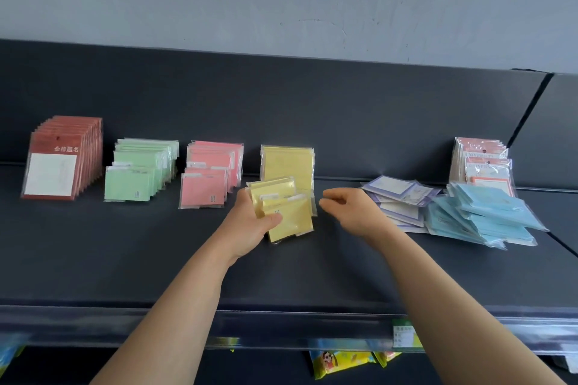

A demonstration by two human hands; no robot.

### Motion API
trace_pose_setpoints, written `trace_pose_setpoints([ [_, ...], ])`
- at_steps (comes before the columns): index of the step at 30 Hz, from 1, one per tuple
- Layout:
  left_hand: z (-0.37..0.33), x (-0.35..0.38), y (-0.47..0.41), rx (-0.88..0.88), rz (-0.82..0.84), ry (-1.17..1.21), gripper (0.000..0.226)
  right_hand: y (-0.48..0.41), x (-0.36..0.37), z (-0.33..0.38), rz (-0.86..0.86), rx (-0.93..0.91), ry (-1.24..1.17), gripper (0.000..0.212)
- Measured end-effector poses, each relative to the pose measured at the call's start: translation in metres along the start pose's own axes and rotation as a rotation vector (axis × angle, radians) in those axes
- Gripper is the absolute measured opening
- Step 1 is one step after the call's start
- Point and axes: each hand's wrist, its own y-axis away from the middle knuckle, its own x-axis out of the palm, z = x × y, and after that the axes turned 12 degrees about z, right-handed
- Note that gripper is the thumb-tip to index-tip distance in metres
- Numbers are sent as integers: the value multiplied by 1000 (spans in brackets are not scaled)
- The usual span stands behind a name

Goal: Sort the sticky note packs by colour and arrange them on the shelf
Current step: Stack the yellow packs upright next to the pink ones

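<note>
My left hand (250, 225) grips a small fan of yellow sticky note packs (286, 212) just above the dark shelf (125, 253). Behind them, a larger yellow pack (287, 166) leans upright against the shelf's back. My right hand (347, 208) hovers just right of the yellow packs, fingers loosely curled and holding nothing. Upright rows stand to the left: green packs (137, 175) and pink packs (209, 178). To the right lie a loose heap of light blue packs (481, 216) and purple-bordered packs (397, 197).
A row of dark red packs (62, 159) stands at the far left. Orange-bordered packs (481, 162) lean at the back right. The shelf's front rail (281, 319) carries a price label (403, 336). Colourful packets (341, 361) hang on the level below.
</note>
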Motion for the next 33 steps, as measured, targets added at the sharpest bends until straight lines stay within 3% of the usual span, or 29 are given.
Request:
trace_pose_setpoints([
  [2, -3, -5, -5, 5, 1, 2, 45, -13, 2, 1, 22, 54, -104, 31],
  [7, -13, -18, -18, -69, 52, 124, 49, -46, 7, 4, 48, 139, -676, 28],
  [11, -16, -23, -21, -92, 93, 175, 42, -56, 8, -1, 35, 159, -530, 30],
  [14, -15, -24, -20, -67, 125, 180, 37, -56, 9, -3, 46, 139, -415, 10],
  [18, -10, -23, -30, -51, 36, 123, 44, -59, 9, -1, -18, 43, -346, 29],
  [23, -14, -17, -60, 50, -130, -92, 53, -76, 5, 8, -100, -39, -273, 38],
  [28, -10, -13, -85, 123, -166, -264, 58, -85, 7, 10, -40, -54, -285, 35],
  [33, 2, -5, -90, 36, -142, -377, 79, -84, 19, -4, 37, -48, -140, 43],
])
